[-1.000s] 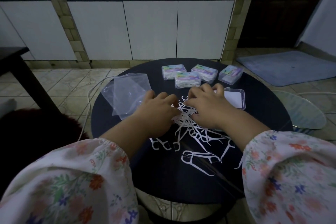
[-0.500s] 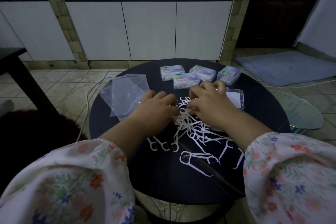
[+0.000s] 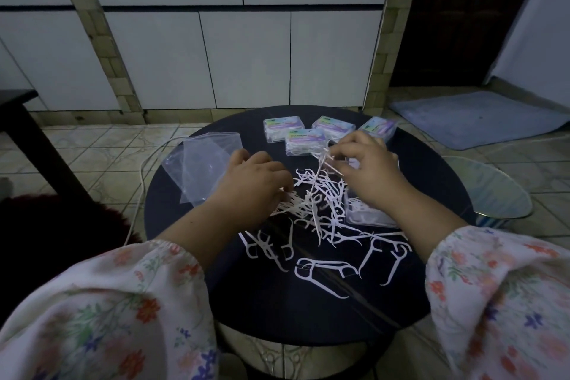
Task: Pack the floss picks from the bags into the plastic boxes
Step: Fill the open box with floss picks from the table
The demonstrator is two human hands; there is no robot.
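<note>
Viewing from the head camera, we find the right hand [image 3: 368, 168] pinching a few floss picks [image 3: 320, 163] above the loose heap [image 3: 311, 210] at the tabletop [image 3: 277, 311] centre, its fingers narrow. The left hand [image 3: 256, 185] rests curled on the heap. We advise aligning handles before lowering them into the open box [image 3: 367, 214] at the right edge.

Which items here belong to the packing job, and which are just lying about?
Job:
loose floss picks
open box
four closed boxes
empty bags
picks pinched in right hand

Lying about:
blue mat
white cable
glass-topped stand
</note>
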